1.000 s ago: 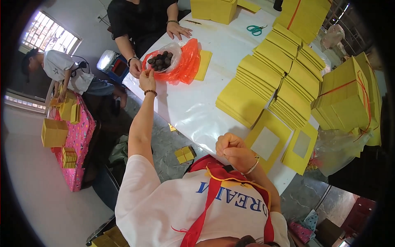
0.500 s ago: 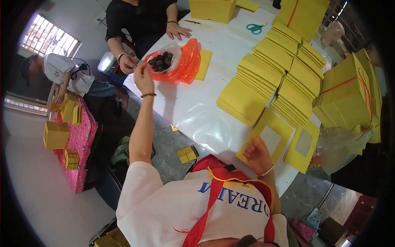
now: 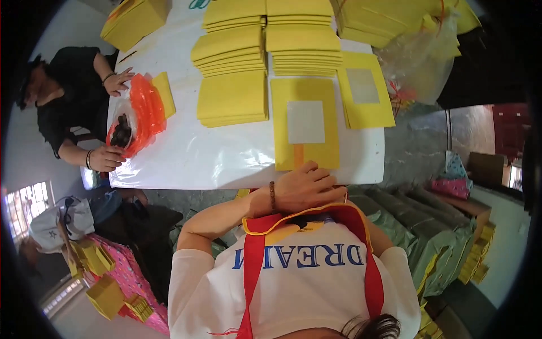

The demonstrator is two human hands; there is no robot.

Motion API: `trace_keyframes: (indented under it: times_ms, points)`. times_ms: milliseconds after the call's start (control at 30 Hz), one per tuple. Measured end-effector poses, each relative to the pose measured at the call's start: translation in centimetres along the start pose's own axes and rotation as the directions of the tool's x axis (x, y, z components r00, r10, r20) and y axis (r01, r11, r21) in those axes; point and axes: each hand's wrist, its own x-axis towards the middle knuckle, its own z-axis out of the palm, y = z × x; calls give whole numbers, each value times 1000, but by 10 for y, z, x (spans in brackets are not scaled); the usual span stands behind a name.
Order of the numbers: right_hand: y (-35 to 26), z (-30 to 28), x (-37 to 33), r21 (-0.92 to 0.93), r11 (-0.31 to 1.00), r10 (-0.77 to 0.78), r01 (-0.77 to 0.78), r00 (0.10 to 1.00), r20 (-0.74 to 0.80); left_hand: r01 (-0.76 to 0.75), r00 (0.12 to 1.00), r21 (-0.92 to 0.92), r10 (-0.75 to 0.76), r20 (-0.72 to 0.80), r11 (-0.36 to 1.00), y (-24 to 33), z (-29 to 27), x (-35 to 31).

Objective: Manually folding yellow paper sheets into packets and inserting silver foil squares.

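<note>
My left hand point(image 3: 305, 188), a beaded bracelet at its wrist, is in front of my chest at the table's near edge. Its fingers are curled inward, and whatever they hold is hidden. Only a little of my right hand point(image 3: 337, 194) shows behind it, near a thin wristband; its fingers are out of sight. Just beyond both hands lies a flat yellow paper piece point(image 3: 329, 135) bearing a pale grey square point(image 3: 306, 121) and a short orange strip point(image 3: 298, 153). Another yellow piece with a pale square point(image 3: 363, 86) lies to its right.
Stacked yellow paper point(image 3: 232, 96) covers the table's middle. At left, a person in black point(image 3: 73, 85) touches a red plastic bag point(image 3: 148, 116) with dark round pieces point(image 3: 121, 131). A clear bag point(image 3: 420, 62) hangs by the right edge. Another person point(image 3: 62, 220) stands beside a pink-covered table point(image 3: 132, 265).
My left hand has come back from beside the bag of dark pieces to my chest, over my right hand. My view has turned right. The other person's hand now touches the bag.
</note>
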Motion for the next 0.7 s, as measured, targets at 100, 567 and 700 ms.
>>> trace_keyframes:
  times_ms: [100, 567, 700]
  points:
    - [3, -11, -10, -27, 999, -43, 46, 995, 92, 22, 972, -63, -7, 234, 998, 6, 7, -4]
    - [-34, -97, -10, 40, 908, -419, 417, 905, 72, 758, 431, -573, -899, 81, 311, -31, -4, -78]
    - [-40, -99, -3, -177, 916, -401, 361, 840, -366, 605, 261, -795, -955, 142, 47, -34, 5, -86]
